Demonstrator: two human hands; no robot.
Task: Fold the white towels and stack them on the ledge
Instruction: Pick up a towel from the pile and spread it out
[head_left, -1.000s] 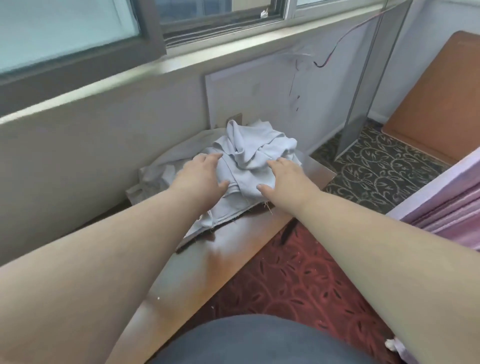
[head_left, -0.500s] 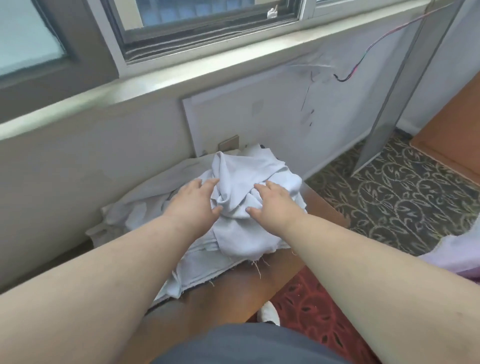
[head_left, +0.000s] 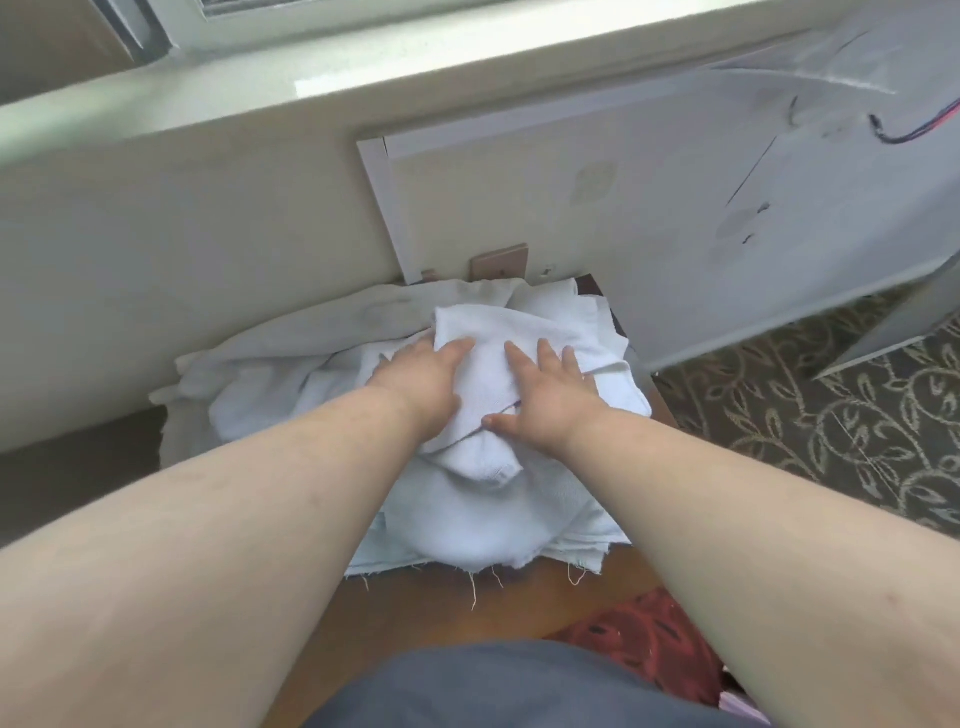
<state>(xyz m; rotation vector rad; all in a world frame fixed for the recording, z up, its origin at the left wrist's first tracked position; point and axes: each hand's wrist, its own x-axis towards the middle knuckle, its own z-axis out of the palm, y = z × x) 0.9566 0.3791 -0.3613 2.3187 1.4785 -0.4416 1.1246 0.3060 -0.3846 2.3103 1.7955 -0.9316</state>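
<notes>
Nearest the camera, a grey-clad lap (head_left: 498, 686) fills the bottom edge, and just beyond it runs the bare brown wood of the surface (head_left: 415, 608). The pile of white towels (head_left: 483, 519) sits on that surface, its frayed near hem trailing loose threads over the wood. To the right of the pile, below the surface edge, a strip of red patterned carpet (head_left: 639, 634) shows, and farther right lies a green leaf-patterned carpet (head_left: 810, 431).

Both forearms reach in over the pile. The left hand (head_left: 421, 379) lies on top of the pile with fingers fairly straight and spread flat against the cloth, one fold of towel draped over its fingertips. The right hand (head_left: 545, 395) lies just beside it, fingers splayed wide and pressed flat on the same top towel, thumb pointing toward the left hand. Neither hand curls round the fabric.

No container is visible; the towels lie loose. Behind the pile, more rumpled white cloth (head_left: 311, 343) spreads leftward against the wall. A small brown wall plate (head_left: 500, 260) sits just above the pile's far edge, beside a pale panel (head_left: 649, 218). Highest up runs the window ledge (head_left: 363, 67).
</notes>
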